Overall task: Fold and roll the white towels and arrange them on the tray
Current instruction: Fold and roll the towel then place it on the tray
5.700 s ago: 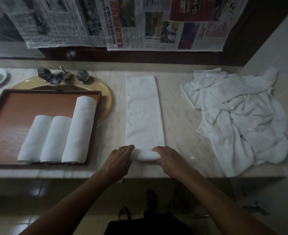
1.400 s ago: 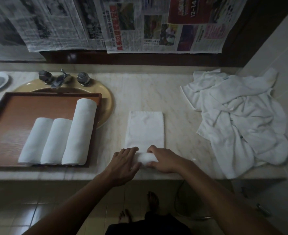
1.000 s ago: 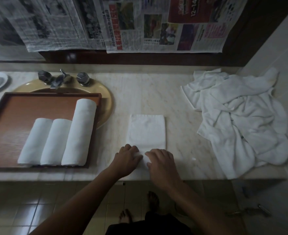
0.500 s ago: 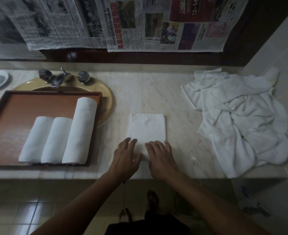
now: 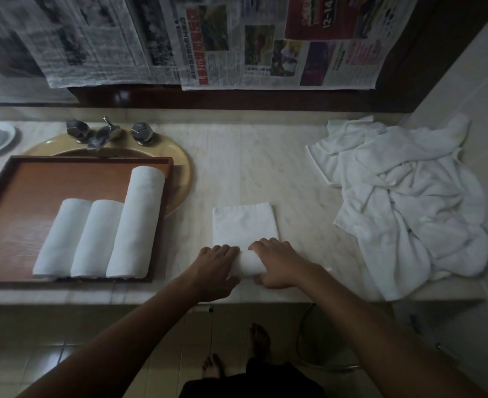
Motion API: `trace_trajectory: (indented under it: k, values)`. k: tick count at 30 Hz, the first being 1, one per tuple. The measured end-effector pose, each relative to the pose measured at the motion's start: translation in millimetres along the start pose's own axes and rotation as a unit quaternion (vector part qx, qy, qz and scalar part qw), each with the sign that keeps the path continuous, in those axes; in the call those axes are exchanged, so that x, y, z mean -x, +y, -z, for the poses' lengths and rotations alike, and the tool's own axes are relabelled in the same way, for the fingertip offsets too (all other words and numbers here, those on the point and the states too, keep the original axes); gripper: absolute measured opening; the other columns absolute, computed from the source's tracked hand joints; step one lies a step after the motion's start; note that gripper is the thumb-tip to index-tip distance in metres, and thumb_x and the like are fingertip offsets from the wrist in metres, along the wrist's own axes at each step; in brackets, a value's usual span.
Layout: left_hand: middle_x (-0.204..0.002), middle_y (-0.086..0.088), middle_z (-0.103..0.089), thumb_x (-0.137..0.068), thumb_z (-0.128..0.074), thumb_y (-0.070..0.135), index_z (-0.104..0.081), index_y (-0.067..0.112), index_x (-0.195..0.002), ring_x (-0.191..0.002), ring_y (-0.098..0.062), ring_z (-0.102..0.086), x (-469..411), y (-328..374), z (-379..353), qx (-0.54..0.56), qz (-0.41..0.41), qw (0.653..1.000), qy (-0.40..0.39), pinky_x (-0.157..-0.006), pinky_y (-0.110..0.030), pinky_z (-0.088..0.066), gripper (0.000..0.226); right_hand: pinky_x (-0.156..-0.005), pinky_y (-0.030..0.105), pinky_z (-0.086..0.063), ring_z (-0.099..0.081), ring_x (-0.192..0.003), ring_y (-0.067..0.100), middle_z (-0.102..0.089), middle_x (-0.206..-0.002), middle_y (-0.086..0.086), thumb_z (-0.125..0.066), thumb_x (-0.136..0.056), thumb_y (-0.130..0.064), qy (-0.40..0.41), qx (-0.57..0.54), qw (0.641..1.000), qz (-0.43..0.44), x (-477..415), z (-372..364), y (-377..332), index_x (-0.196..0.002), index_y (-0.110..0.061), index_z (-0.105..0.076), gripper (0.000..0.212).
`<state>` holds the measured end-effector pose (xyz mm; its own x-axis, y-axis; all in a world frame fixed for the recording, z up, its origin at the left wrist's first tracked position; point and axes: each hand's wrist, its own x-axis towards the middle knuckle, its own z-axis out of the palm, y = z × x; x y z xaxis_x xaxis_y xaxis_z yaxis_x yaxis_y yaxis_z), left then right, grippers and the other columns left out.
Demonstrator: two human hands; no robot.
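Dim washroom: a pale marble counter (image 5: 237,168) with newspaper sheets (image 5: 237,44) hung on the wall behind it. Your left hand (image 5: 215,270) and right hand (image 5: 277,264) lie palm-down, fingers curled over a part-rolled white towel (image 5: 244,225) at the counter's near edge. It is a loose cupping press, not a pinch. The rolled portion (image 5: 248,264) shows between your two hands; the flat remainder runs straight out beyond your fingertips.

Risks, as judged:
- Uneven pressure from either hand would cone the roll and skew it.
- The roll sits close to the counter lip; any backward drag could drop it over the edge.
- A slack start would leave the roll loose and out of match with the three finished rolls (image 5: 99,234).

Orientation: the roll's long axis runs left to right across both palms; the unrolled strip points away from you. The tray (image 5: 21,202) sits well out past your left hand, the unfolded towel pile (image 5: 409,196) beyond your right.
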<state>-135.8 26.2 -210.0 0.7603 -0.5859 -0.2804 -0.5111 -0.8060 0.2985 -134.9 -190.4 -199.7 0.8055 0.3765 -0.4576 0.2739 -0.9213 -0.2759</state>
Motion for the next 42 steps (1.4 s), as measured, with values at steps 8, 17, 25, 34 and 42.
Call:
trace_trajectory:
  k: [8,17,25,34,42]
  values:
    - [-0.12,-0.001,-0.053,-0.095,-0.044,0.054,-0.045,0.018,-0.126,-0.101,-0.022,-0.046,0,3,4,0.002,0.008,0.999,-0.046,-0.094,-0.045,-0.043,0.049,-0.117,0.046,-0.03,-0.044,-0.133,0.025,-0.047,-0.144,0.0,-0.072,-0.083,-0.037,0.146,-0.021,0.989,-0.017,37,-17,-14,-0.145,-0.025,-0.04,0.071]
    - [-0.134,-0.002,-0.048,-0.093,-0.059,0.055,-0.041,0.019,-0.143,-0.124,-0.027,-0.046,-21,-2,18,0.1,0.076,0.986,-0.106,-0.1,-0.046,-0.039,0.064,-0.124,0.064,-0.011,-0.009,-0.158,0.037,-0.013,-0.171,0.014,-0.071,-0.068,-0.004,0.194,0.056,0.979,0.003,45,-60,-32,-0.162,-0.018,-0.016,0.111]
    - [-0.153,-0.005,-0.038,-0.083,-0.069,0.046,-0.032,0.018,-0.154,-0.141,-0.027,-0.037,7,17,-7,0.034,0.074,0.99,0.114,-0.114,-0.051,-0.037,0.085,-0.126,0.057,-0.003,-0.015,-0.156,0.032,-0.018,-0.168,0.008,-0.076,-0.08,-0.015,0.148,0.075,0.986,-0.009,10,-30,-19,-0.162,-0.022,-0.008,0.106]
    - [-0.143,-0.005,-0.052,-0.082,-0.081,0.036,-0.045,0.018,-0.142,-0.129,-0.03,-0.052,6,10,-11,-0.03,0.036,0.992,0.115,-0.106,-0.051,-0.044,0.073,-0.108,0.05,-0.033,-0.045,-0.127,0.027,-0.047,-0.142,0.005,-0.07,-0.081,-0.04,0.024,0.063,0.998,0.003,-13,6,-8,-0.15,-0.024,-0.031,0.081]
    - [-0.147,0.003,-0.051,-0.098,-0.059,0.043,-0.044,0.025,-0.148,-0.132,-0.021,-0.046,-10,5,19,0.018,0.055,0.998,0.01,-0.109,-0.044,-0.032,0.055,-0.125,0.054,-0.019,-0.036,-0.145,0.032,-0.041,-0.155,0.007,-0.073,-0.076,-0.022,0.187,0.022,0.982,-0.003,27,-23,-23,-0.152,-0.018,-0.038,0.083]
